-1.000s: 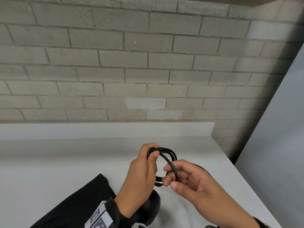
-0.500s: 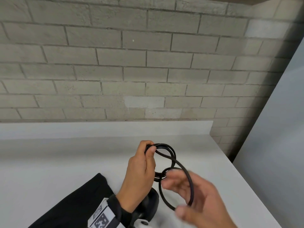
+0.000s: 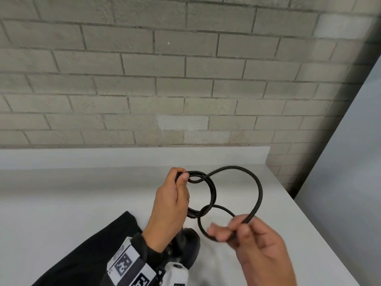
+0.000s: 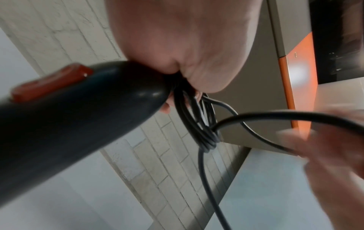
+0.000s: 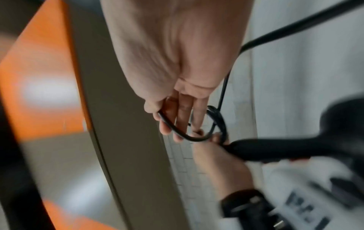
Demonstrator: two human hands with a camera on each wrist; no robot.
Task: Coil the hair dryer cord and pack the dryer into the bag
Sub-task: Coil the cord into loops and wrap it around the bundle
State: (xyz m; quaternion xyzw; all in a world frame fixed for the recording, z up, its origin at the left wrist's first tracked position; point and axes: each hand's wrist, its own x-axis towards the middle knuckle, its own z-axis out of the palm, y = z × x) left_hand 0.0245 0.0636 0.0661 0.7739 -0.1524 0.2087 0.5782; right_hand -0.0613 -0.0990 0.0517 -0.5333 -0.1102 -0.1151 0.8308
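My left hand (image 3: pixel 172 201) grips a small bundle of black cord coils (image 3: pixel 212 193) above the white counter. In the left wrist view the same hand (image 4: pixel 187 51) also holds the end of the black hair dryer handle (image 4: pixel 69 116), which has a red switch. The dryer body (image 3: pixel 185 246) hangs below that wrist. My right hand (image 3: pixel 245 230) pinches the loose cord (image 3: pixel 258 188), which arcs in a large loop to the right of the coils. From the right wrist the cord (image 5: pixel 177 130) runs across my right fingers (image 5: pixel 183 118). The black bag (image 3: pixel 86 250) lies flat at the lower left.
The white counter (image 3: pixel 72 203) ends at a raised back lip against a grey brick wall (image 3: pixel 165 79). Its right edge drops off beside a pale panel (image 3: pixel 350 182). An orange and beige cabinet (image 4: pixel 299 77) shows in the wrist views.
My right hand has drawn the cord out to the right, so a small loop has widened into a large arc. The left hand has kept its hold on the coils.
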